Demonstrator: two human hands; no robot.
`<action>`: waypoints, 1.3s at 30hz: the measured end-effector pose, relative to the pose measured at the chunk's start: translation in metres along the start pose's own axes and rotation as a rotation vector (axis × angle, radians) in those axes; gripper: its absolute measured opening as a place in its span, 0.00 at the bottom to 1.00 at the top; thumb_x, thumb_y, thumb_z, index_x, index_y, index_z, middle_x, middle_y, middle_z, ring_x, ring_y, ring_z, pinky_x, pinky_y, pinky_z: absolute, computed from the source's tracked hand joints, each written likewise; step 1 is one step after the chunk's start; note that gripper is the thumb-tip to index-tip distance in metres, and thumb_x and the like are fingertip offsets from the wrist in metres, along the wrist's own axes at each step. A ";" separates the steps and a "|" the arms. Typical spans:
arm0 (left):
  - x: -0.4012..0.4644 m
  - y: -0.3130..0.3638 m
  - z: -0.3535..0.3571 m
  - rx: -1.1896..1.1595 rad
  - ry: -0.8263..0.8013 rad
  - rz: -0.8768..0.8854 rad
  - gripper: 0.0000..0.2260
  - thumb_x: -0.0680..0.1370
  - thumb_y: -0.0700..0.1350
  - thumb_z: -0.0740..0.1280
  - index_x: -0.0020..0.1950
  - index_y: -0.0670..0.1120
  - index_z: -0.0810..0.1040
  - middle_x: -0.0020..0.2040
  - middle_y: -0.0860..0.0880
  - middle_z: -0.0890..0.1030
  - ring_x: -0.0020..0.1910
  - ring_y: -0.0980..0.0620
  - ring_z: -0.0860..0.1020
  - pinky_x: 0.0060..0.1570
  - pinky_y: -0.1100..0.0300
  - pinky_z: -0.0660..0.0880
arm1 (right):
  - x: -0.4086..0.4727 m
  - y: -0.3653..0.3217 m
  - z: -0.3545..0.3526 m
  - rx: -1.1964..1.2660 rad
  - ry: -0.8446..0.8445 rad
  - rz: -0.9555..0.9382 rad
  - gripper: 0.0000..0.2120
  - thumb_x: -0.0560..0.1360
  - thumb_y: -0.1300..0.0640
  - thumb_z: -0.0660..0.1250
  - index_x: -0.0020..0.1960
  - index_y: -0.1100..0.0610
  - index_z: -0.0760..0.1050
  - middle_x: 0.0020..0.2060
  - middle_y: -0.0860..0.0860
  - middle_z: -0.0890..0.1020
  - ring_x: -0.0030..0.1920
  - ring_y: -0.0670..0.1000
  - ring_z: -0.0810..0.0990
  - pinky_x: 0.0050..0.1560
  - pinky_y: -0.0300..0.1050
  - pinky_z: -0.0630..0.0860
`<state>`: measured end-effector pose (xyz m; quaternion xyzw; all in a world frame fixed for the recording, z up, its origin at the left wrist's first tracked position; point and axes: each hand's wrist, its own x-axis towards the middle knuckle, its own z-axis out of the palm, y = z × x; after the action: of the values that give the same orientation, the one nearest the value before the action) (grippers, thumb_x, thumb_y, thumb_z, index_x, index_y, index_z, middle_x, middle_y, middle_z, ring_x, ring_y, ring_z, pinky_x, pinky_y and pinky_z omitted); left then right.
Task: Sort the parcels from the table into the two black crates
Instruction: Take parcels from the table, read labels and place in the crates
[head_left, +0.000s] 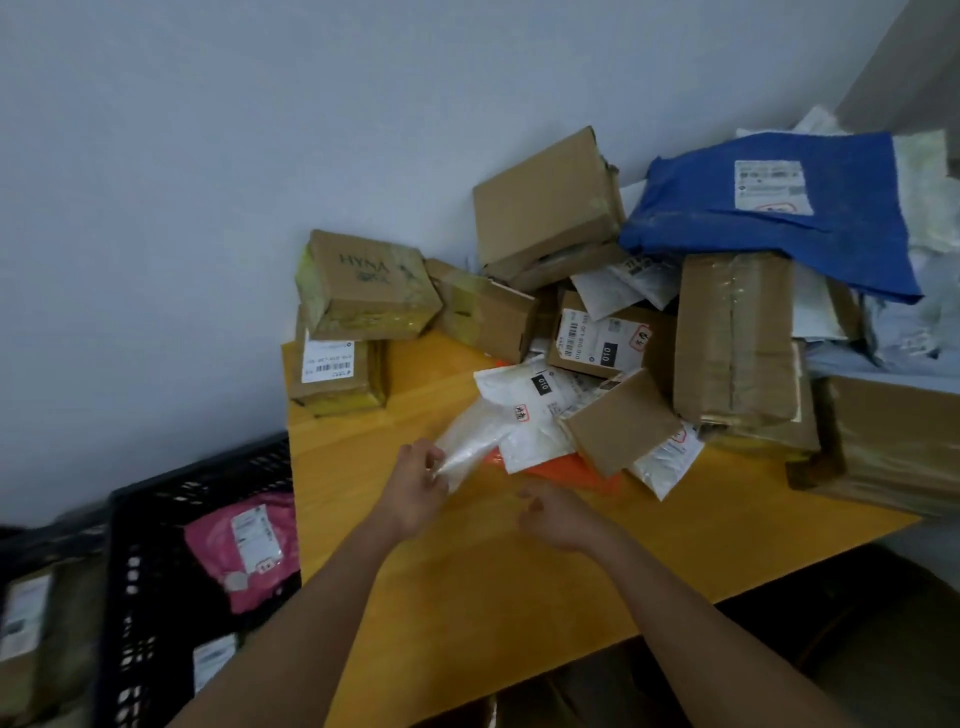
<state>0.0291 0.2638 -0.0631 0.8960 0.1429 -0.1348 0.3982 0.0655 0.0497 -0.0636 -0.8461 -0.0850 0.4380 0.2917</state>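
Note:
My left hand (418, 488) pinches the near corner of a white plastic mailer (483, 426) lying at the front of the parcel heap on the yellow table (467, 571). My right hand (556, 514) hovers beside it over the table, fingers loosely curled, holding nothing. An orange flat parcel (576, 470) lies under the white mailers. One black crate (156, 571) stands left of the table and holds a pink mailer (244, 551). A second crate (36, 551) at the far left holds a cardboard box.
Cardboard boxes pile along the wall, among them one marked HYNA (363, 286) and a tall taped box (737, 338). A blue mailer (779, 208) tops the heap at right. A large box (893, 441) sits at the table's right edge.

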 end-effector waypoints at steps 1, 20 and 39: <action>-0.004 0.002 -0.012 -0.078 0.043 -0.044 0.06 0.78 0.34 0.62 0.51 0.43 0.70 0.50 0.44 0.72 0.45 0.47 0.72 0.37 0.63 0.67 | 0.002 -0.008 -0.001 0.055 0.010 -0.009 0.24 0.81 0.51 0.63 0.75 0.56 0.65 0.71 0.56 0.71 0.67 0.53 0.73 0.63 0.45 0.72; -0.063 0.022 -0.096 -1.187 0.181 -0.434 0.10 0.83 0.33 0.55 0.59 0.36 0.74 0.53 0.39 0.82 0.50 0.44 0.82 0.40 0.57 0.82 | 0.004 -0.103 -0.022 0.852 -0.011 -0.264 0.07 0.81 0.60 0.64 0.54 0.51 0.78 0.51 0.52 0.85 0.53 0.53 0.84 0.54 0.55 0.81; -0.109 -0.033 -0.068 -1.096 0.201 -0.567 0.20 0.74 0.32 0.71 0.65 0.37 0.75 0.56 0.40 0.83 0.53 0.42 0.83 0.49 0.48 0.82 | 0.005 -0.100 0.037 0.368 0.103 -0.253 0.06 0.79 0.57 0.68 0.52 0.57 0.81 0.45 0.52 0.85 0.40 0.47 0.83 0.36 0.41 0.81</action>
<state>-0.0747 0.3200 -0.0033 0.4970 0.4605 -0.0573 0.7333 0.0506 0.1488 -0.0270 -0.7826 -0.0939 0.3624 0.4975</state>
